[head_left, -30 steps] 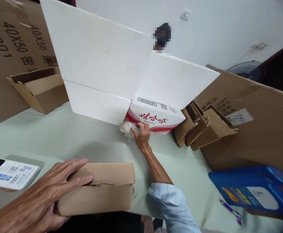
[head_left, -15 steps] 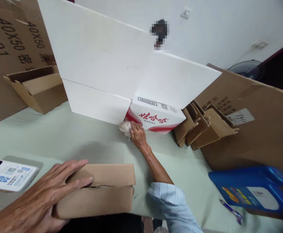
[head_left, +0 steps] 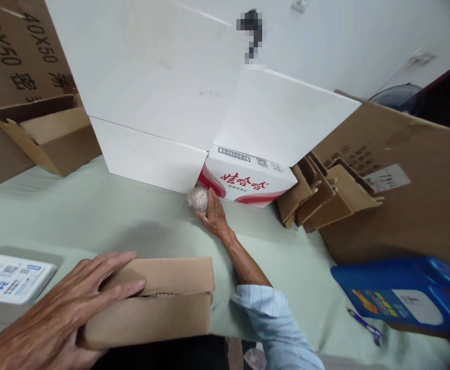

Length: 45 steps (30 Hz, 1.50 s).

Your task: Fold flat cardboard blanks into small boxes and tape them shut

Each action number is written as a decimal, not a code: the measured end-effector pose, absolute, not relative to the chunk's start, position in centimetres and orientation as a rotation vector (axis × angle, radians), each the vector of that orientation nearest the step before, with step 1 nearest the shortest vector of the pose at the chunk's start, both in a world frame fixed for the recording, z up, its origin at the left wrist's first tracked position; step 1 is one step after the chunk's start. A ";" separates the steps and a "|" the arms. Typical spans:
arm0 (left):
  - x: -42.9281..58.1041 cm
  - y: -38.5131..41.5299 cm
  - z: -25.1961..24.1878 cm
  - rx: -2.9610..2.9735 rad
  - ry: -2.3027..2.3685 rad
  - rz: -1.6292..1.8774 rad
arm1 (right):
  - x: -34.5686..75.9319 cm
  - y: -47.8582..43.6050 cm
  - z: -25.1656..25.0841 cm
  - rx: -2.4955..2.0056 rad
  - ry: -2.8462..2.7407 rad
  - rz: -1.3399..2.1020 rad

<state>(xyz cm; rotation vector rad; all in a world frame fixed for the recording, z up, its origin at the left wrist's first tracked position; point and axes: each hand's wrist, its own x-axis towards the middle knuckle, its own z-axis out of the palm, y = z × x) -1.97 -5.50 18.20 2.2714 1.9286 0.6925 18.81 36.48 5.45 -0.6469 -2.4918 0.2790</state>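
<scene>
My left hand point(head_left: 93, 298) grips a small brown cardboard box point(head_left: 151, 318) at the near edge of the table, its fingers on the top and the thumb along the flap seam. My right hand point(head_left: 215, 216) reaches forward over the cloth. Its fingers are stretched out and the thumb is apart, both against the side of a pale, round bundle in clear plastic wrap point(head_left: 197, 199). That bundle sits at the lower left corner of a white and red carton point(head_left: 248, 180); what is inside the wrap cannot be made out.
White panels point(head_left: 151, 77) stand behind the carton. Open brown boxes stand at left point(head_left: 70, 149) and right point(head_left: 333, 200). A blue plastic jug point(head_left: 398, 295) and a purple pen point(head_left: 364, 326) lie on the right. A white labelled device point(head_left: 14, 277) is at the left on the green cloth point(head_left: 132, 216).
The wrapped bundle has turned slightly, and my right hand's fingers have straightened beside it with the thumb spread. My left hand keeps its hold on the small box. The view has shifted a little.
</scene>
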 end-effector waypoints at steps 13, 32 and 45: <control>-1.7 -4.8 18.6 2.245 1.912 0.710 | 17.8 36.1 5.3 -0.726 -2.463 0.260; -1.4 -5.3 21.4 2.083 1.835 0.812 | 25.7 32.1 12.6 -0.855 -2.352 0.351; -2.0 -4.2 24.9 2.147 1.804 0.634 | 22.9 32.1 9.4 -1.085 -2.215 0.465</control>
